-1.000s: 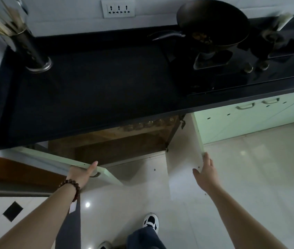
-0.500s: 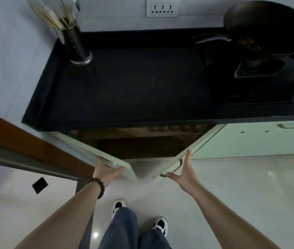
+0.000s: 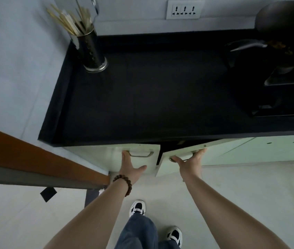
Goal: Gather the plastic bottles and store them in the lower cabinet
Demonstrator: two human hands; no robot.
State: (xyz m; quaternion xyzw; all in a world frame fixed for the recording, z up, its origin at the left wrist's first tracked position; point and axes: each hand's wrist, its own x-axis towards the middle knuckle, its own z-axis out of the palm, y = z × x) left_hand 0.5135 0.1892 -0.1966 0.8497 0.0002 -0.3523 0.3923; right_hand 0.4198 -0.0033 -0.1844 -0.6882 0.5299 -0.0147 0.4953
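Note:
The lower cabinet under the black counter has two pale green doors. The left door [image 3: 142, 150] is nearly flush with the cabinet front; my left hand [image 3: 131, 165] lies flat against it, fingers spread, just below its metal handle [image 3: 140, 155]. The right door [image 3: 178, 168] stands slightly ajar, with a narrow dark gap between the doors. My right hand [image 3: 189, 161] presses on that door at its handle, fingers apart. No plastic bottles are visible; the cabinet's inside is hidden.
The black counter [image 3: 151, 97] carries a metal utensil holder [image 3: 91, 51] with chopsticks at back left and a dark wok [image 3: 286, 26] on a stove at the right. A brown door frame [image 3: 35, 159] runs along the left. My feet stand on the pale tiled floor.
Both cabinet doors have swung from wide open to almost closed, pushed by my hands. The bottles seen inside the cabinet earlier are now out of sight.

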